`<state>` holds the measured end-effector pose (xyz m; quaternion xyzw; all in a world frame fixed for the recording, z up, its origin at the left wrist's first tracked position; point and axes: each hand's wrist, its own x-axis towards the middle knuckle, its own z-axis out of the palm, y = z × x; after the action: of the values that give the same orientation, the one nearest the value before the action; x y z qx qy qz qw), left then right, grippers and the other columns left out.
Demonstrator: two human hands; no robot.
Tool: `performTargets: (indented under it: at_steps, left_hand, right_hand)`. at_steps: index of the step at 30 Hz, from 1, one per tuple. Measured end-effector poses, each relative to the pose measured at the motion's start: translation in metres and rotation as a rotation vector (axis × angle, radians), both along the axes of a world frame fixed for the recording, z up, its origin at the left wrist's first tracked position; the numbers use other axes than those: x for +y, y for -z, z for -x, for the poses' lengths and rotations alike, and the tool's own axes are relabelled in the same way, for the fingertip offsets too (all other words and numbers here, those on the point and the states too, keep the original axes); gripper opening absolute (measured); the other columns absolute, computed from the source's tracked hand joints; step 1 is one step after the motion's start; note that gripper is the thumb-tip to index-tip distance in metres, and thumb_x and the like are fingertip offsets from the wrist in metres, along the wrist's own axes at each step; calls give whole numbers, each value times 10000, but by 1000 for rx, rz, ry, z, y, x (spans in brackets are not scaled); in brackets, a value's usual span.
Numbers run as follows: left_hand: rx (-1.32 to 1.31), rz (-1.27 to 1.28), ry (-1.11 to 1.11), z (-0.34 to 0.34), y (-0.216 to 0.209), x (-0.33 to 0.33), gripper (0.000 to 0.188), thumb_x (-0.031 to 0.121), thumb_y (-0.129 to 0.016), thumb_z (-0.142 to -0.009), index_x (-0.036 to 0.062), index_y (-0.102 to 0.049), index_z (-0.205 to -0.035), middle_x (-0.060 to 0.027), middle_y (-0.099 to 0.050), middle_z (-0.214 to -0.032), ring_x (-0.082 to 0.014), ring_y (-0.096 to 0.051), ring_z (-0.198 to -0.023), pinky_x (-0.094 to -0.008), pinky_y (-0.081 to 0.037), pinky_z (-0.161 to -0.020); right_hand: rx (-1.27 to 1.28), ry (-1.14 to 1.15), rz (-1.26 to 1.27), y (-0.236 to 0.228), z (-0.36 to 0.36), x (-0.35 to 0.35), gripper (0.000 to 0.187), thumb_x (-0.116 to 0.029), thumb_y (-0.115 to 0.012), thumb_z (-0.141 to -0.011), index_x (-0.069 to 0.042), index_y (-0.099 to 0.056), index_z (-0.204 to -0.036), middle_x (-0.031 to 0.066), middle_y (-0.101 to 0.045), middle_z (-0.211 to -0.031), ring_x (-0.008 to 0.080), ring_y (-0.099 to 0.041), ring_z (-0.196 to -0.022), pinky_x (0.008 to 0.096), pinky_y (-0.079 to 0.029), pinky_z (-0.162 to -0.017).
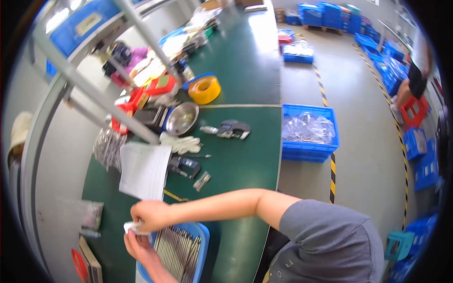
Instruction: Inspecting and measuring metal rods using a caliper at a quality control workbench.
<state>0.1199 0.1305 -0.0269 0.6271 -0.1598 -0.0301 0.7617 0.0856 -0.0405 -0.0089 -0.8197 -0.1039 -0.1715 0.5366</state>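
Far left, up on the shelf: blue bin [85, 26] with a pale label, marks too small to make out. Nearer, at the bench's left edge, a clear plastic bag [92, 214], contents blurred. Next, the white cloth [130, 227]: small, crumpled, tissue-like, plain white, held between both hands above the left edge of the rod basket. Left hand [139, 248] on the near side, fingertips pinching the cloth; right hand [153, 214] on the far side, fingers curled in and closed on it. Can't tell whether a rod is wrapped inside.

Just beyond the hands, white paper sheet [145, 170] with a ruled grid, any writing too faint to read. Right of the hands, metal rods [177, 250]: thin, silvery, straight, packed side by side in a light blue plastic basket [205, 240]. Farther off, steel bowl [182, 119], white glove [181, 143] and a dark digital micrometer [185, 166], display not legible. More to the right, yellow tape roll [204, 89], then a second micrometer [231, 129] on the green bench [240, 174]. Off its right side, blue crate [309, 148] of bagged parts on the floor. Near right, grey T-shirt [325, 240] with some pale lettering.
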Motion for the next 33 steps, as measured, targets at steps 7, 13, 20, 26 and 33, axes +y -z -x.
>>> performTargets:
  at_steps: [7, 13, 20, 26, 33]
  left_hand:
    - [-38, -70, -213, -2, 6, -24, 153, 84, -565, -883, 9, -556, -1017, -69, -586, -935, -128, -592, -785, -262, -529, -651]
    - [-146, -377, -182, 21, 5, -13, 45, 0, -560, -846, -18, -594, -870, -30, -605, -769, -78, -553, -664, -224, -459, -617]
    - [355, 268, 8, 12, -4, -8, 184, 87, -498, -832, 23, -593, -976, -84, -628, -980, -178, -584, -937, -326, -462, -847]
    - [284, 375, 282, 14, -10, -4, 402, 193, -534, -823, 2, -516, -1175, -116, -577, -1181, -239, -536, -1084, -385, -388, -980]
    - [49, 35, 61, 23, -7, -7, 209, 156, -578, -901, 34, -536, -1066, -59, -609, -1006, -124, -573, -925, -301, -453, -838]
  right_hand:
    - [32, 69, -82, 8, -12, -30, 192, -195, -639, -805, -8, -673, -778, 120, -640, -640, 184, -644, -587, 342, -507, -555]
    - [401, -164, -978, -1, -6, -12, 235, -230, -575, -921, 3, -600, -931, 103, -647, -858, 170, -649, -737, 291, -544, -642]
    - [413, -125, -1028, 3, -4, -9, 229, -228, -608, -899, 0, -610, -891, 76, -629, -820, 148, -620, -680, 289, -529, -577]
    - [72, 47, -462, 13, -2, -7, 184, -154, -673, -815, -15, -635, -930, 43, -640, -792, 135, -610, -690, 275, -500, -594]
    - [-91, 55, 108, 2, 15, -1, 204, -207, -682, -779, -23, -662, -865, 81, -624, -716, 138, -610, -683, 327, -483, -620]
